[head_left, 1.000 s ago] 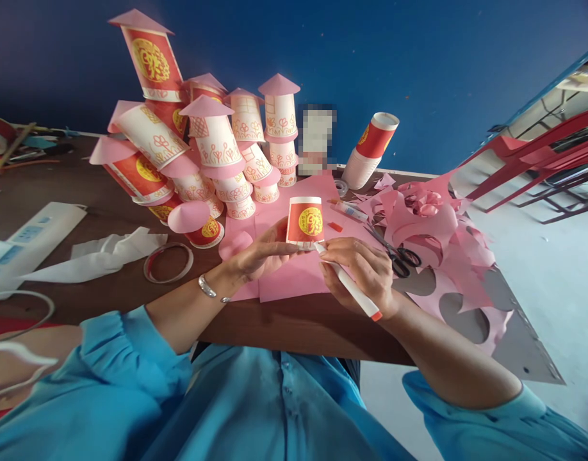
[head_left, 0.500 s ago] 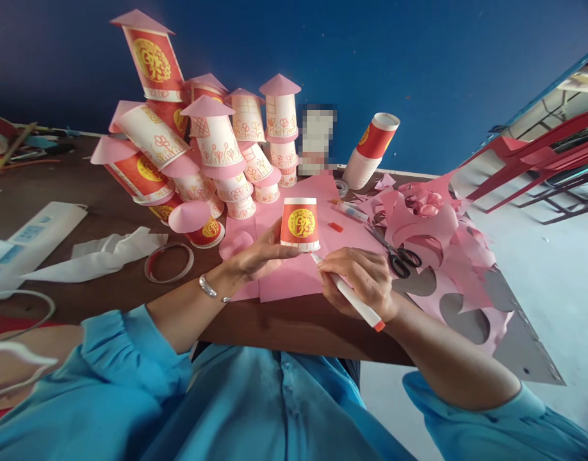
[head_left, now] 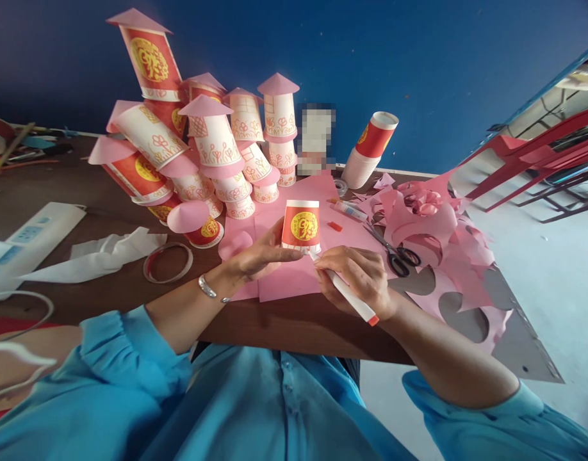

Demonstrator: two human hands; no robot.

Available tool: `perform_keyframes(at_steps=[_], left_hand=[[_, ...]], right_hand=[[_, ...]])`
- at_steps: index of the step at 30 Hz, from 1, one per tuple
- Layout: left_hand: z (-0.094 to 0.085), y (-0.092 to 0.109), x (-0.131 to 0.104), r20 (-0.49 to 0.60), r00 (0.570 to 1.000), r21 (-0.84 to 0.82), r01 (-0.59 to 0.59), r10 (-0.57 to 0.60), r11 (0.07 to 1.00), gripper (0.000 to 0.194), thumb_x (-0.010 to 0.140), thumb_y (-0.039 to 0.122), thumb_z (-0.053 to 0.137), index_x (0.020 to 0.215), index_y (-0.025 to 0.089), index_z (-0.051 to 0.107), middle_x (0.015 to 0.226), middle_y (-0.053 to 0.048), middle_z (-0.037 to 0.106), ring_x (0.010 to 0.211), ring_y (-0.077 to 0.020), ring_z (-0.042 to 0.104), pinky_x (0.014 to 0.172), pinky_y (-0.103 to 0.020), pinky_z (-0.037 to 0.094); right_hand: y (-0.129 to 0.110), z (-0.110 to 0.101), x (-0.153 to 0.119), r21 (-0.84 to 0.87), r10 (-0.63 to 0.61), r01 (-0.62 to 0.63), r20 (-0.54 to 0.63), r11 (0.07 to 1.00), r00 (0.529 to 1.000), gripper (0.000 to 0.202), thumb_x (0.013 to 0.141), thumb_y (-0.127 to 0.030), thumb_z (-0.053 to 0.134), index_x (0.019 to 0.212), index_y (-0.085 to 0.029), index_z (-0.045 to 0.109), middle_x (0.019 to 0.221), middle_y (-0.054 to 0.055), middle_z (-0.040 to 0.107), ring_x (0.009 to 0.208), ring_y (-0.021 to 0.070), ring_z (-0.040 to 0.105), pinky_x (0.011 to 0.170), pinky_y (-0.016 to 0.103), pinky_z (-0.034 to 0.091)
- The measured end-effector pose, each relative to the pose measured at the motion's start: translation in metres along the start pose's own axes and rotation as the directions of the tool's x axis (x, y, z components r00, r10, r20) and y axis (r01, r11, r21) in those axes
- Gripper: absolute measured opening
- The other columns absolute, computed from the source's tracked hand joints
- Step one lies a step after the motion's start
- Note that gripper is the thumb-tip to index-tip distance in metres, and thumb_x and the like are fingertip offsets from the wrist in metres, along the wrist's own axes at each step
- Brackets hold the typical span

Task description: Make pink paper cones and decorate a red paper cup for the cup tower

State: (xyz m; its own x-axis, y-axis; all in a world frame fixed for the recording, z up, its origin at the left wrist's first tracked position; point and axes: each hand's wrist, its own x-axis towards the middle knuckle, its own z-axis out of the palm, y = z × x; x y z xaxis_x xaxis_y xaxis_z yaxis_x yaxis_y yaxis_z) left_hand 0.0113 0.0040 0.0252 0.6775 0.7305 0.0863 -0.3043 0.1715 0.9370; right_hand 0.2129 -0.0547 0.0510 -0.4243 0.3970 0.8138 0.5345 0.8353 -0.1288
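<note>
My left hand (head_left: 262, 253) holds a red paper cup (head_left: 301, 225) upside down, its gold emblem facing me. Short marks show on the white band at the cup's lower rim. Between the fingers of my right hand (head_left: 356, 275) is a white marker (head_left: 349, 298) with an orange end, its tip at that band. Pink paper sheets (head_left: 294, 282) lie beneath both hands. An orange marker cap (head_left: 335, 226) rests on the paper, just right of the cup.
Towers of decorated cups with pink cone roofs (head_left: 212, 141) stand at the back left. Behind to the right leans a cup stack (head_left: 361, 166). Scissors (head_left: 402, 256) lie by pink paper scraps (head_left: 433, 224). A tape roll (head_left: 168, 263) and power strip (head_left: 39, 240) are at left.
The cup has turned slightly and shifted a little right and down in my left hand. My right hand has moved slightly left, bringing the marker tip against the white band.
</note>
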Motion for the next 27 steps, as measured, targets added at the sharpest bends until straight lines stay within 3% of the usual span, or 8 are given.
perform_keyframes(at_steps=[13, 19, 27], left_hand=[[-0.0030, -0.0050, -0.0001, 0.005, 1.000, -0.019, -0.015, 0.015, 1.000, 0.068, 0.079, 0.029, 0.086, 0.139, 0.027, 0.055, 0.119, -0.008, 0.072, 0.116, -0.0298, 0.067, 0.096, -0.042, 0.052], [-0.0023, -0.0043, 0.0006, 0.020, 0.999, -0.021, -0.032, 0.033, 0.999, 0.067, 0.079, 0.028, 0.085, 0.139, 0.027, 0.054, 0.112, -0.007, 0.073, 0.107, -0.0273, 0.069, 0.091, -0.040, 0.053], [-0.0013, -0.0021, -0.0001, 0.022, 1.000, -0.022, -0.010, 0.011, 1.000, 0.065, 0.080, 0.030, 0.085, 0.138, 0.027, 0.057, 0.114, -0.007, 0.074, 0.113, -0.0299, 0.067, 0.092, -0.041, 0.052]], right_hand=[[0.0004, 0.0003, -0.0007, -0.001, 0.004, -0.004, 0.025, 1.000, 1.000, 0.016, 0.092, -0.008, 0.063, 0.102, -0.020, 0.058, 0.077, 0.003, 0.074, 0.067, 0.0159, 0.073, 0.059, 0.026, 0.059], [-0.0018, -0.0006, 0.0001, 0.057, 0.068, -0.070, 0.049, 0.996, 0.997, 0.015, 0.091, -0.008, 0.061, 0.096, -0.021, 0.057, 0.073, -0.001, 0.072, 0.060, 0.0141, 0.070, 0.056, 0.025, 0.056], [-0.0022, -0.0042, 0.0033, 0.087, 0.039, -0.043, 0.046, 0.995, 0.998, 0.017, 0.088, -0.004, 0.062, 0.096, -0.019, 0.058, 0.072, 0.000, 0.072, 0.060, 0.0150, 0.071, 0.055, 0.026, 0.056]])
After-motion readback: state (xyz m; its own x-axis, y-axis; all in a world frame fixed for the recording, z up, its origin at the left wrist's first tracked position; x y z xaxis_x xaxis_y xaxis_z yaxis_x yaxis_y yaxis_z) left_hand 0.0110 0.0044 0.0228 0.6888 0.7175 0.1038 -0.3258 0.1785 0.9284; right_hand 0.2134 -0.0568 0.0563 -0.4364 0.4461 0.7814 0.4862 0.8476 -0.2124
